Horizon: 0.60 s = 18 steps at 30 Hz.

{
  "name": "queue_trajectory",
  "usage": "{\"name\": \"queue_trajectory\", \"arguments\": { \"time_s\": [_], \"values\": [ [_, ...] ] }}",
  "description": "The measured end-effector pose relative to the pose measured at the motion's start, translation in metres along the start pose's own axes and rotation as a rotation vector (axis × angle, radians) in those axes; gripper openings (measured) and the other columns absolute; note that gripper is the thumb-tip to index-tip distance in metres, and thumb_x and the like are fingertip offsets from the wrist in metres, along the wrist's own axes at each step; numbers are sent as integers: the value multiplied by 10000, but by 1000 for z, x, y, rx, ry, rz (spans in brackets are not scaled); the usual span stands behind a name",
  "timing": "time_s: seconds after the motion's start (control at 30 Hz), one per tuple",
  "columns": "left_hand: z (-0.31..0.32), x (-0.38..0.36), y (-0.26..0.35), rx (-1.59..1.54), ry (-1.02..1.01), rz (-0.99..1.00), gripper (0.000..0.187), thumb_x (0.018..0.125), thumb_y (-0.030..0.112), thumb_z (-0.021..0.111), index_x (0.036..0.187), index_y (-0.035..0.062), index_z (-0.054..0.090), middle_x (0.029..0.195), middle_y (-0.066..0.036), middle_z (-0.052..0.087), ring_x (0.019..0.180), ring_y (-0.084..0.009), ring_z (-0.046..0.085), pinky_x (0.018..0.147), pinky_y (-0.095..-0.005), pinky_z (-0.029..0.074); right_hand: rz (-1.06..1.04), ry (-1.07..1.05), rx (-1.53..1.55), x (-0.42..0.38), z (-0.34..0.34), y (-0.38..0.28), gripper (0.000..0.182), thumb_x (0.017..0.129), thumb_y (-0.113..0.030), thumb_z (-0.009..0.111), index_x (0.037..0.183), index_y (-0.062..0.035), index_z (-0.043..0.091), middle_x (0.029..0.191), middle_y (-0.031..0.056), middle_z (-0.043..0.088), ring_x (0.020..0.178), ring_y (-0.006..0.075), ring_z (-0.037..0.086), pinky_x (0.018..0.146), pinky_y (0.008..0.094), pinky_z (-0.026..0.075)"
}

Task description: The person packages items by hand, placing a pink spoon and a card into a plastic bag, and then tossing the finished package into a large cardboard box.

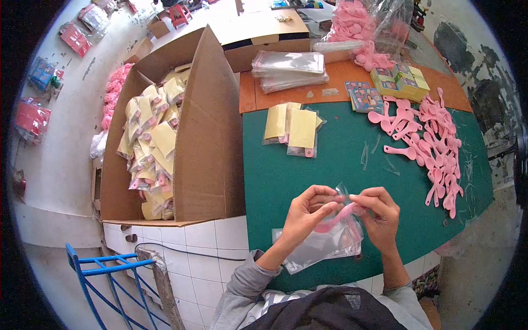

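My left hand (pixel 312 213) is closed, its thumb and fingers pinching the mouth of a small clear plastic bag (pixel 342 190). Across from it, my right hand (pixel 378 213) pinches the other side of the same bag, its fingertips close to the left ones. A pink spoon (pixel 328 225) shows between the hands, its handle slanting up toward the right fingertips; part of it is hidden by my left fingers. Below both hands, a pile of flat clear bags (pixel 311 250) lies at the near edge of the green table mat (pixel 264 203).
Loose pink spoons (pixel 432 143) spread over the right side. Printed cards (pixel 364 98) and stacked yellow-backed cards (pixel 404 82) sit behind them. Filled packets (pixel 301 129) lie ahead; clear sleeves (pixel 289 63) are stacked farther back. A tall cardboard box (pixel 212 137) of packets stands left, near a blue metal rack (pixel 113 269).
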<state>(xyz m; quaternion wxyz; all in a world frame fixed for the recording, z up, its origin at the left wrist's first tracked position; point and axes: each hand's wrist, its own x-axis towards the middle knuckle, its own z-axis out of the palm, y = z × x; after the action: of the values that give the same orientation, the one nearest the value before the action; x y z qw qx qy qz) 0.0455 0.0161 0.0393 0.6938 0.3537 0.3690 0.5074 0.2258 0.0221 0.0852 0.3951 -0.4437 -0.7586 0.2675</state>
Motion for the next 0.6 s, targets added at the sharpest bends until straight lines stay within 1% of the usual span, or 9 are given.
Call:
{"name": "queue_trajectory", "arguments": {
  "time_s": [0.03,0.1,0.2,0.23,0.3,0.4,0.5,0.57,0.6],
  "values": [
    [1,0,0,32,1,46,259,880,88,592,1118,-2,541,965,-92,660,886,-140,622,797,-258,494,123,80,154,0,3,-1,208,750,-22,700,940,3,620,883,72,606,796,138,598,667,261,502],
    [-7,-3,2,218,-114,-28,257,913,134,548,1119,-18,557,945,-75,657,861,-121,606,782,-239,480,367,237,464,-1,7,0,166,743,-39,712,888,3,644,877,81,617,796,151,614,675,266,510],
    [-16,-6,4,364,-237,-42,285,942,204,505,1100,-14,600,909,-69,663,804,-107,613,719,-235,486,285,249,438,5,4,1,120,748,-29,715,852,-7,661,895,101,624,813,174,631,683,273,518],
    [-17,-7,4,390,-268,-33,300,949,227,494,1089,-7,618,895,-71,666,781,-105,621,691,-237,493,246,194,401,6,3,3,116,772,-80,705,854,-9,664,917,108,621,848,184,625,699,290,517],
    [-16,-9,10,462,-194,-65,278,950,200,488,1057,-10,635,884,-72,669,767,-104,617,679,-233,489,166,86,324,9,3,8,174,821,-181,684,859,-12,671,959,122,615,916,204,612,730,322,514],
    [-17,-8,9,405,-140,-7,272,957,174,470,1072,-15,627,902,-86,672,781,-104,617,690,-225,488,-192,-174,272,29,6,11,387,877,-405,574,853,-38,692,1044,143,593,1042,234,555,812,361,480],
    [-15,-7,11,203,-88,27,287,966,173,452,1110,-25,602,936,-108,671,820,-114,621,723,-222,492,-145,-370,492,54,11,32,541,867,-555,466,856,-73,711,1116,159,567,1092,254,509,886,394,427],
    [-16,-7,13,109,-68,43,298,971,177,442,1130,-32,583,958,-123,667,847,-126,624,748,-229,496,-119,-326,603,93,2,68,521,869,-528,463,868,-67,705,1089,163,580,1050,263,533,888,376,417],
    [-19,-7,14,92,-70,58,303,973,179,437,1139,-36,573,968,-129,664,860,-133,625,760,-236,498,29,-211,330,120,-8,85,505,865,-503,481,888,-46,696,1071,171,586,1034,285,539,874,388,420]
  ]
}}
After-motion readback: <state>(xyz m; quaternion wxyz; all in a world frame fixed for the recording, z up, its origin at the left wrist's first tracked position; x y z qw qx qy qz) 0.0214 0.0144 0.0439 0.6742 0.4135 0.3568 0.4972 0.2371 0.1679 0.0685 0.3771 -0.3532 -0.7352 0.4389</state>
